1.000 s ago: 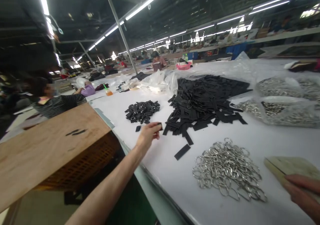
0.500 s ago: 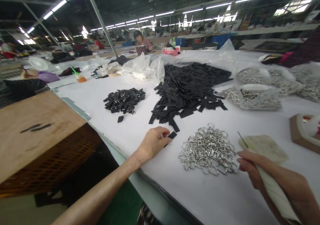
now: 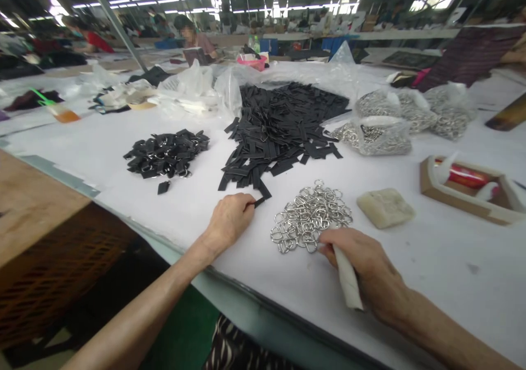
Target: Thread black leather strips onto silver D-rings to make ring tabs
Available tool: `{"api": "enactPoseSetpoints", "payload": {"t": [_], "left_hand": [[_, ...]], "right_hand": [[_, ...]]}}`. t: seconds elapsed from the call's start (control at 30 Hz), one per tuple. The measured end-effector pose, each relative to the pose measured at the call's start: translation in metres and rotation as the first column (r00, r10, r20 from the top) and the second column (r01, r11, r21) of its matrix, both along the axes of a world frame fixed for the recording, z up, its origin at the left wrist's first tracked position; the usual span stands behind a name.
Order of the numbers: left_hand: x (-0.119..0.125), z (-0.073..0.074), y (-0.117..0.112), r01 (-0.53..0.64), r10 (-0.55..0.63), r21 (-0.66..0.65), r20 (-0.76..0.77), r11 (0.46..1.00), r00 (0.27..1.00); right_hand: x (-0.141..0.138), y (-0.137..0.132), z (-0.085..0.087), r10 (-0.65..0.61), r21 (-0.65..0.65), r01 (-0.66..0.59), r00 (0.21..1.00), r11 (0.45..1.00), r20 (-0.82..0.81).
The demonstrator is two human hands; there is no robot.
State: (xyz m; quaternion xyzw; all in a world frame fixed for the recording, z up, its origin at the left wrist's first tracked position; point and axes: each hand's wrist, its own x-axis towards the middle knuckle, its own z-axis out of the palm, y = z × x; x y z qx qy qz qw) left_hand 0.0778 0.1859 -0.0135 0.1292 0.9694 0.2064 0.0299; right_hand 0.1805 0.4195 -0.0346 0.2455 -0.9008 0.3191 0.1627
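My left hand (image 3: 229,221) rests on the white table (image 3: 411,260), fingers pinched on a black strap piece (image 3: 258,201) at the near edge of the big pile of black strap pieces (image 3: 283,129). My right hand (image 3: 361,268) is closed round a white-handled tool (image 3: 347,279) and touches the near side of the heap of silver metal rings (image 3: 310,223). A smaller pile of black pieces fitted with rings (image 3: 166,153) lies to the left.
A pale wax-like block (image 3: 385,208) and a wooden tray with a red tube (image 3: 468,186) lie to the right. Clear bags of metal rings (image 3: 394,120) sit behind. A wooden board (image 3: 28,205) on an orange crate stands left. Other workers sit far back.
My left hand came back from the far pile and pinched a strap piece near me. My right hand moved in with the tool to the ring heap. The view swung right and down.
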Motion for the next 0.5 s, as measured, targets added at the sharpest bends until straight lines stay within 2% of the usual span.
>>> {"api": "enactPoseSetpoints", "payload": {"t": [0.07, 0.1, 0.17, 0.23, 0.27, 0.33, 0.4, 0.5], "left_hand": [[0.002, 0.001, -0.001, -0.039, 0.032, 0.162, 0.046, 0.986, 0.998], [0.004, 0.003, 0.000, -0.074, 0.049, 0.285, 0.095, 0.956, 0.994], [0.009, 0.005, 0.004, -0.167, 0.040, 0.545, 0.238, 0.822, 0.971], [0.016, 0.007, 0.011, -0.256, -0.064, 0.705, 0.393, 0.661, 0.917], [0.020, 0.007, 0.016, -0.295, -0.139, 0.748, 0.458, 0.595, 0.878], [0.026, 0.006, 0.024, -0.361, -0.281, 0.783, 0.546, 0.507, 0.789], [0.030, 0.004, 0.030, -0.407, -0.362, 0.790, 0.584, 0.459, 0.726], [0.032, 0.000, 0.036, -0.449, -0.389, 0.793, 0.599, 0.412, 0.700]], "right_hand": [[-0.001, -0.004, -0.001, 0.006, 0.092, -0.001, 0.999, 0.996, -0.054], [-0.002, -0.006, -0.002, 0.016, 0.148, -0.005, 0.997, 0.989, -0.079], [-0.004, -0.010, -0.005, 0.042, 0.243, -0.007, 0.990, 0.970, -0.138], [-0.007, -0.014, -0.008, 0.071, 0.302, -0.007, 0.977, 0.953, -0.203], [-0.008, -0.016, -0.009, 0.078, 0.321, -0.003, 0.973, 0.947, -0.219], [-0.010, -0.019, -0.010, 0.063, 0.330, 0.013, 0.974, 0.944, -0.219], [-0.010, -0.019, -0.009, 0.044, 0.312, 0.019, 0.981, 0.950, -0.191], [-0.008, -0.014, -0.009, 0.023, 0.217, 0.011, 0.988, 0.976, -0.154]]}}
